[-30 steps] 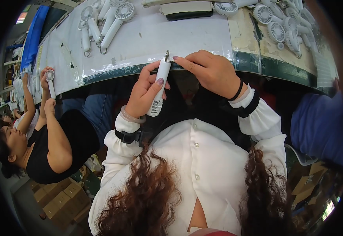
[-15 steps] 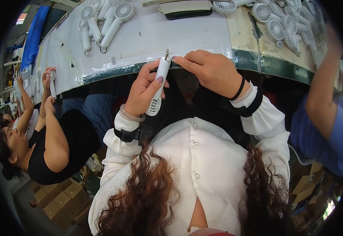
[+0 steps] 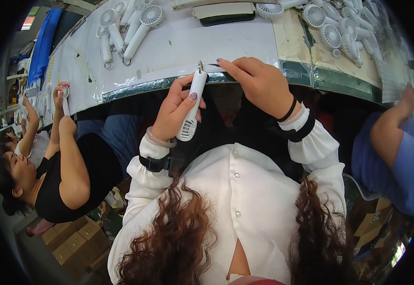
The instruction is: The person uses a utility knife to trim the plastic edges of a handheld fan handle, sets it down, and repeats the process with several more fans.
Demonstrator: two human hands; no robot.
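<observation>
My left hand (image 3: 178, 109) is wrapped round a white handheld fan (image 3: 196, 92), its slatted head low and its handle end up. A metal clip (image 3: 200, 67) sticks out of the handle end, level with the table's front edge. To the right of the clip, my right hand (image 3: 263, 85) has its fingers curled, with thumb and index pinched. A thin dark strip (image 3: 213, 65) juts from these fingertips toward the clip, apart from it; its kind is too small to make out.
Several white handheld fans (image 3: 138, 31) lie at the table's back left, and a heap of them (image 3: 333, 33) at the back right. A dark case-like object (image 3: 227, 20) lies at the back. One co-worker (image 3: 74, 175) sits at left holding a fan; another (image 3: 392, 156) sits at right.
My right hand has moved slightly right and up, away from the fan's clip, and the dark strip now shows. The left hand and fan barely moved. The right co-worker's arm has lowered.
</observation>
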